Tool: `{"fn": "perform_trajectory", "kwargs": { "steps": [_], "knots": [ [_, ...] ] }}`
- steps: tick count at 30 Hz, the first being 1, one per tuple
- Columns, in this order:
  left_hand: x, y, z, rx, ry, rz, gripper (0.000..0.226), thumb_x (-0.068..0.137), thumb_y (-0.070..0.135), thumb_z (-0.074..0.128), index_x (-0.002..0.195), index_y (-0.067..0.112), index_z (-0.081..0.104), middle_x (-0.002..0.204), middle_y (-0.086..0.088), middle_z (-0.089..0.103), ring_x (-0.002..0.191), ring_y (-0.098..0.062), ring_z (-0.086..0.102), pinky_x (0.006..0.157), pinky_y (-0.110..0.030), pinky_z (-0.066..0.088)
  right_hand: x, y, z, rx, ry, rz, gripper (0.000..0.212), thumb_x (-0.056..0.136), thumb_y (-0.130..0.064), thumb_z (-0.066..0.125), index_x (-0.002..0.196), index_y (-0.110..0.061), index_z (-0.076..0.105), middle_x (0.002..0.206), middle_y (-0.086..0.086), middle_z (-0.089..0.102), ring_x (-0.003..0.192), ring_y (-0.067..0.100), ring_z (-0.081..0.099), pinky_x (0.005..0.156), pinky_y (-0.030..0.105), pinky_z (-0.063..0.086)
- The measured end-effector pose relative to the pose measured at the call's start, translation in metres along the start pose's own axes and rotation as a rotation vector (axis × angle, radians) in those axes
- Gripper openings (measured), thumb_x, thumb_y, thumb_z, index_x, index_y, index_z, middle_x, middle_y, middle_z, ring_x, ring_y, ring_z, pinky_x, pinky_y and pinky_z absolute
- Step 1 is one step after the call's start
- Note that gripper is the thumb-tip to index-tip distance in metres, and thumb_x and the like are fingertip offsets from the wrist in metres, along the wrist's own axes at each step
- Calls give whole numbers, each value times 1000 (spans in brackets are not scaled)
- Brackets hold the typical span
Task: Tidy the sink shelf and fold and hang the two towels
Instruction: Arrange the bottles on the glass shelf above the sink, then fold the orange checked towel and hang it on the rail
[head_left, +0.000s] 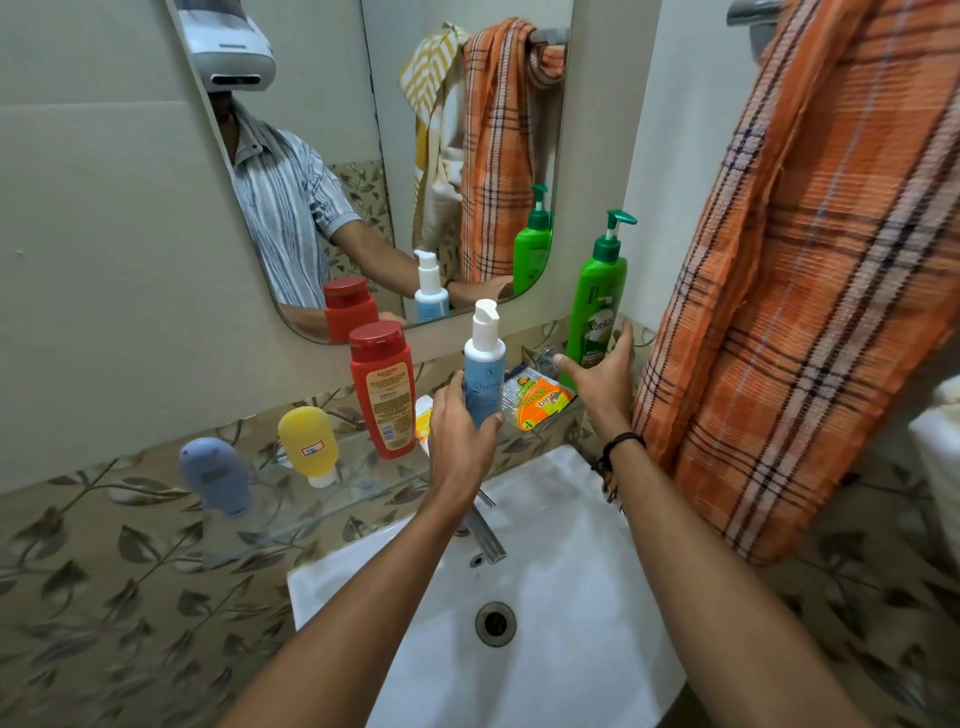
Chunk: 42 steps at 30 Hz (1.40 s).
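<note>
On the glass shelf (358, 480) stand a blue-grey tube (214, 475), a yellow tube (307, 444) and a red bottle (383, 387). My left hand (460, 434) is shut on a pale blue pump bottle (484, 364), held upright above the shelf. My right hand (602, 371) is spread open around the base of the tall green pump bottle (597, 296), fingers touching it. An orange soap packet (540, 397) lies flat between the two hands. An orange plaid towel (810, 291) hangs bunched from a rail (748, 10) at the right. A yellow-striped towel shows only in the mirror (426, 104).
A white sink (561, 613) with a chrome tap (488, 535) lies directly below my arms. A small yellow-white packet (423, 413) sits behind my left hand. Leaf-patterned tiles cover the wall; a white object (940, 441) shows at the right edge.
</note>
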<state>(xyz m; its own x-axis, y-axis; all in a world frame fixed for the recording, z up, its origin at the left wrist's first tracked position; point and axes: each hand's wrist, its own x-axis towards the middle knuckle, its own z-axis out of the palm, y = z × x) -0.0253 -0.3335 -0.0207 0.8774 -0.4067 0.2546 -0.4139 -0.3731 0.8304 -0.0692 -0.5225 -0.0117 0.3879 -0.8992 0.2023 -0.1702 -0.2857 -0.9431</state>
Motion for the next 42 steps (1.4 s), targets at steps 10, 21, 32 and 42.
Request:
{"fn": "perform_trajectory", "kwargs": {
  "steps": [10,21,32,42],
  "knots": [
    [-43,-8,8,-171,178,61,64,95,4,61,153,16,38,154,0,37,141,-12,38,108,-22,35,-96,-25,6,111,226,-131,23,85,-10,69,98,-28,64,106,-7,66,93,11,65,82,44,57],
    [-62,5,22,-174,148,377,25,85,-8,64,93,15,69,99,13,57,99,-14,59,82,-35,54,-70,-81,-82,-95,871,-620,30,83,-16,74,111,-7,69,114,13,63,109,21,53,101,11,29],
    [-41,77,33,-434,-71,432,31,84,-9,64,95,19,69,102,4,62,101,-9,61,80,-10,46,-31,-115,-109,-369,697,-385,67,86,-39,74,143,-18,46,127,11,67,112,33,65,84,43,55],
    [-1,167,12,-794,-347,332,37,90,25,70,127,27,65,127,2,66,116,-15,62,97,-32,53,-8,-150,-128,-290,533,-519,16,92,-25,59,103,-14,63,103,7,72,91,30,66,71,31,50]
  ]
}}
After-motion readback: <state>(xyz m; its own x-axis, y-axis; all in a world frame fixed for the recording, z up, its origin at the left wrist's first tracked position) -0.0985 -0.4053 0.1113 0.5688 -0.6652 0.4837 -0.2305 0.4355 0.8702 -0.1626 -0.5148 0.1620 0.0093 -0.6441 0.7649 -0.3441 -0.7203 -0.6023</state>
